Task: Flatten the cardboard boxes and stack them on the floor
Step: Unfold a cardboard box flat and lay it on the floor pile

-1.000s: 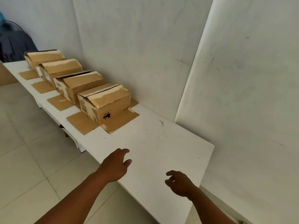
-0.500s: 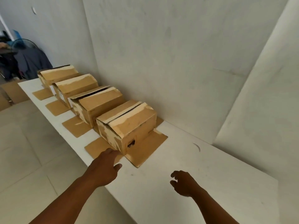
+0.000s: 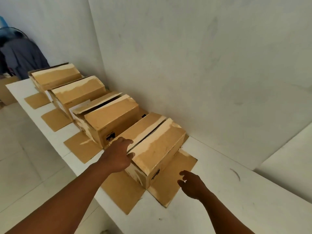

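Our hands at the nearest of four boxes on the table.

Our left hand point(image 3: 118, 156) rests on the near end of the nearest box point(image 3: 157, 146), fingers spread across its top flaps, not clenched. Our right hand point(image 3: 192, 184) hovers open over the flap lying flat on the white table point(image 3: 236, 200) to the box's right. Three more boxes point(image 3: 108, 115) line up beyond, along the wall.

We can read no text anywhere. The nearest cardboard box point(image 3: 157, 149) carries a small dark printed mark low on its near right face, and the second box point(image 3: 111, 119) shows a similar black mark on its near end, but both are too blurred for us to make out any words or numbers.
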`<state>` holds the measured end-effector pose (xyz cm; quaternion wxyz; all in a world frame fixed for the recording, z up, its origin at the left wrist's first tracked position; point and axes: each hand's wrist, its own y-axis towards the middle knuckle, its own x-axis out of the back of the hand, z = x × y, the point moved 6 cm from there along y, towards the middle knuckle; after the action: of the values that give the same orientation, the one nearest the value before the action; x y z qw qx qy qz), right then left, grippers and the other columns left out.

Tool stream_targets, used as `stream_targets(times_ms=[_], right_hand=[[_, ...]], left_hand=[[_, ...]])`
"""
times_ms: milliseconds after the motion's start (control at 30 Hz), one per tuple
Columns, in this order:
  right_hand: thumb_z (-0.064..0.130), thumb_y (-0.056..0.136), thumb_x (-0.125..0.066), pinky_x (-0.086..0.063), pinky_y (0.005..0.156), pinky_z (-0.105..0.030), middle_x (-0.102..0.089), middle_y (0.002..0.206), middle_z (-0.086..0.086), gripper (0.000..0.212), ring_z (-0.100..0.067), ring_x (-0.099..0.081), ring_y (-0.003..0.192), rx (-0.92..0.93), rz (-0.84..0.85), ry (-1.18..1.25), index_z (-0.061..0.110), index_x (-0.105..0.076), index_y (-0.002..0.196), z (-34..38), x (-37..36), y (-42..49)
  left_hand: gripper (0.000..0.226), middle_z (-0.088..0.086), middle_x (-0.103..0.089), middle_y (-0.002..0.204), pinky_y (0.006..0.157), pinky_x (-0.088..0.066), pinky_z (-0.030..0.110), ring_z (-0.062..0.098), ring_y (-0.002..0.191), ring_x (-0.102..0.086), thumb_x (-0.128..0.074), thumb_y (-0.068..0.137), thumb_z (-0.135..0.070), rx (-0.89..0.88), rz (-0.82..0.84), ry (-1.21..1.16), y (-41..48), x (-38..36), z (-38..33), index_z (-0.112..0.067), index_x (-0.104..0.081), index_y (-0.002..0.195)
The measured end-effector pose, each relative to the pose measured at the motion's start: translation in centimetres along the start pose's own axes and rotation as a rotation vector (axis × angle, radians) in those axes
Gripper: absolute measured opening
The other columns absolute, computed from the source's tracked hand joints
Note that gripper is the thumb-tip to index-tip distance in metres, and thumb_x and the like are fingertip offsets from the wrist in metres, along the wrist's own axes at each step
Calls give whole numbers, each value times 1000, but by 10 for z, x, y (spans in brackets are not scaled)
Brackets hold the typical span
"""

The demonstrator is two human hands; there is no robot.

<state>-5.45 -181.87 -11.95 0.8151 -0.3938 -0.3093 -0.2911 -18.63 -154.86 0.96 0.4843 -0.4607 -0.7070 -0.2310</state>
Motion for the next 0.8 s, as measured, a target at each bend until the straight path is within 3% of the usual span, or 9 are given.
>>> stream_targets(times_ms=[200, 367, 533, 700, 800], right_hand=[[39, 100, -53, -48, 97, -31, -57, 139, -7, 55, -23, -56, 125, -76, -118, 181, 23, -38, 149, 51, 13, 28], [42, 97, -56, -48, 104, -38, -47, 147, -7, 65, -24, -54, 128, -185, -283, 260, 23, -29, 153, 84, 13, 42], [47, 96, -54, -48, 101, -36, -30, 155, -8, 69, -26, -57, 123, -295, -405, 271, 20, -26, 154, 106, 14, 51], [56, 93, -53, -36, 114, -43, -18, 159, -10, 72, -31, -28, 144, -342, -510, 55, 23, -26, 152, 140, 13, 55], [58, 94, -47, -25, 120, -42, -14, 160, -8, 67, -30, -14, 148, -212, -546, -119, 29, -27, 151, 180, 15, 62]], left_hand=[[58, 3, -29, 154, 105, -40, 39, 27, 137, -37, -54, 95, -43, -17, 88, 48, 92, -18, 8, -26, -35, 148], [92, 8, -2, 163, 113, -25, 61, 42, 147, -10, -55, 82, -69, -4, 276, 194, 149, -41, 19, -32, -10, 153], [116, 5, 11, 164, 109, -29, 65, 47, 146, -8, -62, 66, -79, -62, 407, 211, 174, -57, 22, -40, 6, 152], [106, 8, -6, 161, 107, -39, 56, 44, 141, -27, -68, 68, -61, -106, 482, 58, 189, -52, 20, -41, -2, 150], [96, 8, -22, 159, 106, -41, 44, 33, 139, -35, -68, 77, -45, -100, 538, -178, 197, -33, 24, -33, -12, 155]])
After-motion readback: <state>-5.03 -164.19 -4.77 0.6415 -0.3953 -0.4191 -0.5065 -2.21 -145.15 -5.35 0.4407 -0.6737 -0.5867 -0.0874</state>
